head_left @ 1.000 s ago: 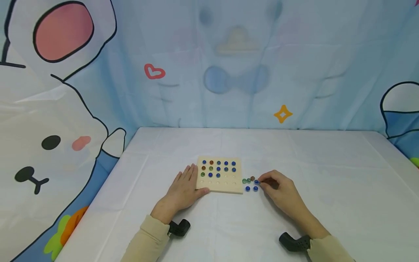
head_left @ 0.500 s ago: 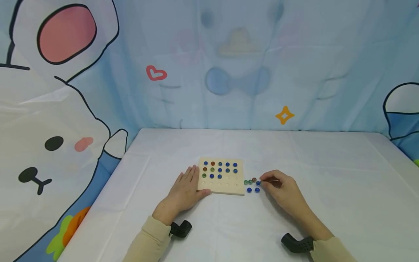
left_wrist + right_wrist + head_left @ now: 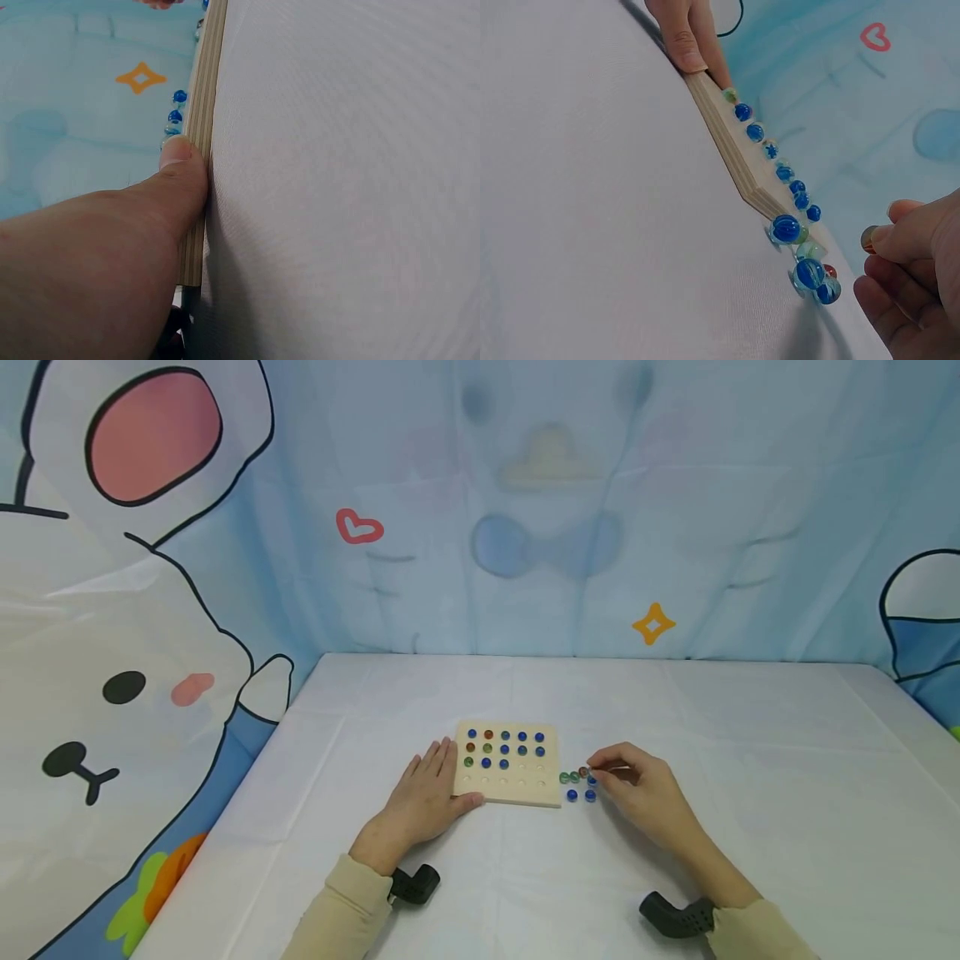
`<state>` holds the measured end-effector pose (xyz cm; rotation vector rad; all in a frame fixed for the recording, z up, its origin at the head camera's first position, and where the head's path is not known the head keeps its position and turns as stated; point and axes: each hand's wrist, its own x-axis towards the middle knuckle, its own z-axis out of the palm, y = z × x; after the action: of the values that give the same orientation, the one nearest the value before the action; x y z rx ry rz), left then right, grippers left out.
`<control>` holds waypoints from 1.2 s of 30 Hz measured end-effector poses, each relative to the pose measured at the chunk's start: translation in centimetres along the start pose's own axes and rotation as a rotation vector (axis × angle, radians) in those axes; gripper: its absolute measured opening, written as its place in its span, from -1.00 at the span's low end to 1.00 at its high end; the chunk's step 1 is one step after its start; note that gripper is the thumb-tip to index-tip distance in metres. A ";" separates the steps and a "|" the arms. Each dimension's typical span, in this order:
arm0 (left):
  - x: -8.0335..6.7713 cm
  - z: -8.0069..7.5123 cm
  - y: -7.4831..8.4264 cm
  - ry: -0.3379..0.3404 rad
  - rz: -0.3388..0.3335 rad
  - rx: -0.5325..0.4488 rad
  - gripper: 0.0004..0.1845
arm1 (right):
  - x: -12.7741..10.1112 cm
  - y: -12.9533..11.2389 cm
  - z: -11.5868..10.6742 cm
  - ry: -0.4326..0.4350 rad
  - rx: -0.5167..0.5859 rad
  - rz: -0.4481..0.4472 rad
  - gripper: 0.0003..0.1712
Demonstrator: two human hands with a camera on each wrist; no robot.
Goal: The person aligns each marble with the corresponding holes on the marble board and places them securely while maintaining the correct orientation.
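A pale wooden board (image 3: 532, 781) with rows of shallow hollows lies on the table. Glass marbles, mostly blue with some green and reddish-brown, fill its two back rows and part of the third. My left hand (image 3: 423, 797) lies flat against the board's left side, fingers straight. Its thumb (image 3: 180, 169) presses at the near edge. Just right of the board, my right hand (image 3: 637, 785) pinches a brownish marble (image 3: 868, 239) between thumb and forefinger, over a small group of loose marbles. Among these are a blue marble (image 3: 572, 795) and a green marble (image 3: 564, 777).
A white cloth (image 3: 750, 760) covers the table. Behind it hangs a light-blue curtain (image 3: 420, 602) with cartoon prints, a large white rabbit at the left. Black wrist mounts (image 3: 678, 917) stick out from both sleeves close over the cloth.
My right hand has risen slightly and shifted a little left, with the marble between its fingertips, partly covering the loose ones. The left hand has stayed at the board's side.
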<state>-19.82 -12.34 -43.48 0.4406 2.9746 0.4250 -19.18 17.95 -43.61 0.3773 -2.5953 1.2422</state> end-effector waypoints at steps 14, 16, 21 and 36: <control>0.0 0.1 -0.2 -0.005 0.006 -0.001 -0.02 | 1.3 -1.4 1.9 -0.027 0.049 -0.041 -0.83; 0.1 0.2 -0.3 -0.002 0.007 -0.003 -0.02 | 1.5 -1.6 2.3 -0.031 0.065 -0.051 -0.83; 0.0 0.1 -0.3 0.003 0.013 0.000 -0.01 | 2.0 -1.8 3.3 -0.036 0.077 -0.064 -0.82; 0.2 0.0 -0.2 -0.013 0.004 -0.003 -0.01 | 3.3 -3.0 5.4 -0.096 0.068 -0.082 -0.84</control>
<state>-20.12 -12.49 -43.56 0.4478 2.9606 0.4250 -21.85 11.49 -43.71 0.5635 -2.5930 1.3170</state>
